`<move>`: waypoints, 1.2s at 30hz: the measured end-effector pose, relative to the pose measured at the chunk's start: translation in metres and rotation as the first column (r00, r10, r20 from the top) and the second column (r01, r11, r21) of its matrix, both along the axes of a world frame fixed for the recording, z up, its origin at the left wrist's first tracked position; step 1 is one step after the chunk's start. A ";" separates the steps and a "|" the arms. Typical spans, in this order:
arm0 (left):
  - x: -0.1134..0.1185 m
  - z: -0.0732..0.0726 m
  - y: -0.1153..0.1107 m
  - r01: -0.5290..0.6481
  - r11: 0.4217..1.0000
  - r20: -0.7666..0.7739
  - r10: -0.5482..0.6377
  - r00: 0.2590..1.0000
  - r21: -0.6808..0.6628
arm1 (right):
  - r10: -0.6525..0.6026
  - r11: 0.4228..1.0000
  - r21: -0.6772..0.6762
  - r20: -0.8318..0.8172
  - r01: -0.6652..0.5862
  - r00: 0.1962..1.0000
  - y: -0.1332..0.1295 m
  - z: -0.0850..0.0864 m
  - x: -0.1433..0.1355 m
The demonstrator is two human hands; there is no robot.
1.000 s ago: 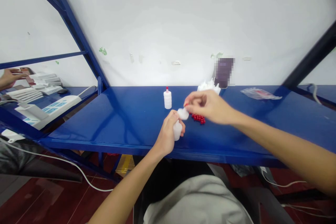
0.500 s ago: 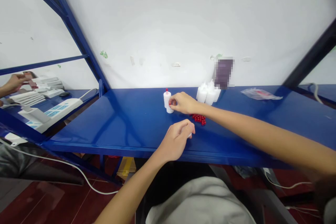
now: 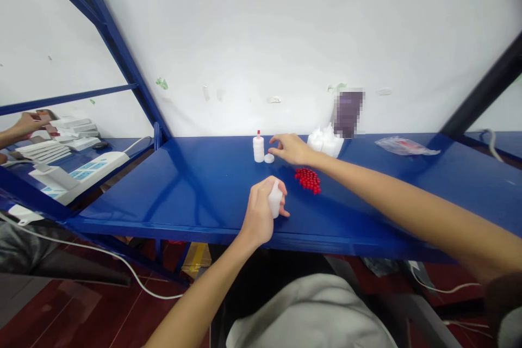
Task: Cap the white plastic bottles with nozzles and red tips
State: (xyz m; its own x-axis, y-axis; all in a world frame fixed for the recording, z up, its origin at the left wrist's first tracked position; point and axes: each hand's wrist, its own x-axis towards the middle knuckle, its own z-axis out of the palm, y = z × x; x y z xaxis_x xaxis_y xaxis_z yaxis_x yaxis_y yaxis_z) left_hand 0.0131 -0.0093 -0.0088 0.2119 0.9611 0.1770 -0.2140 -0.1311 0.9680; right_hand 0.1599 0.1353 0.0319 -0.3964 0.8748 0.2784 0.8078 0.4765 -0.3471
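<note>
My left hand [image 3: 261,209] is closed around a white squeeze bottle [image 3: 275,199], its narrow bare nozzle pointing up. Farther back, my right hand [image 3: 290,148] hovers over the table with thumb and fingers apart and nothing visible between them. Just left of its fingertips stands a white bottle [image 3: 258,149] with a red cap [image 3: 258,133] on its tip. Beside that bottle's base is a low white round piece [image 3: 269,158]; I cannot make out what it is. Small red caps [image 3: 309,180] lie in a loose pile below my right wrist.
Several white bottles [image 3: 326,142] are grouped behind my right wrist, near a pixelated dark object [image 3: 348,113] against the wall. A clear plastic bag [image 3: 405,145] lies farther right. On the left are a power strip [image 3: 92,171], white boxes [image 3: 75,133] and another person's hand [image 3: 24,125].
My right hand has let go of the red-tipped piece and moved back and right, its fingers opening. My left hand has turned, bringing the white bottle into view.
</note>
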 end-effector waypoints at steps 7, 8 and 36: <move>0.002 -0.001 0.001 -0.012 1.000 -0.077 0.012 0.997 -0.003 | 0.156 0.985 -0.118 0.282 -0.127 0.947 -0.042 0.023 0.038; 0.002 -0.001 0.001 -0.007 1.000 -0.093 0.008 0.996 0.004 | 0.195 0.975 -0.160 0.310 -0.151 0.930 -0.047 0.025 0.042; -0.003 -0.001 0.002 0.048 0.992 -0.056 -0.042 0.998 0.118 | 0.392 0.835 -0.247 -0.359 -0.491 0.847 -0.123 0.040 0.016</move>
